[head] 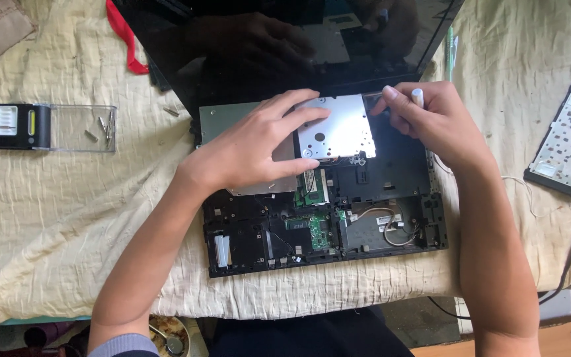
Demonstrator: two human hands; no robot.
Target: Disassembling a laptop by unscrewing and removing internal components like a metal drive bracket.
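My left hand (249, 155) lies flat and open across the silver drive (338, 125) in the middle of the frame, fingers spread, pressing rather than gripping. The drive sits in the upper half of the opened laptop (325, 218), tilted a little, with its right edge near my right hand (431, 122). That hand is clenched around a small tool (418, 97) with a white end, its tip hidden behind my fingers at the drive's upper right corner. Below the drive the green boards (315, 228) and loose wires (391, 221) are bare. I think the main risk is the tool slipping off whatever it bears on, because I can't see the tip, and scratching the dark screen (285, 39) just above or gouging the case. If my left palm pushes too hard, the thin drive could bend or drag across the board beneath. The laptop rests on a soft cream cloth (67, 218) over the counter, so it may rock under pressure. Loose screws in the clear tray (84, 129) at upper left lie near its open end and could spill into the folds.
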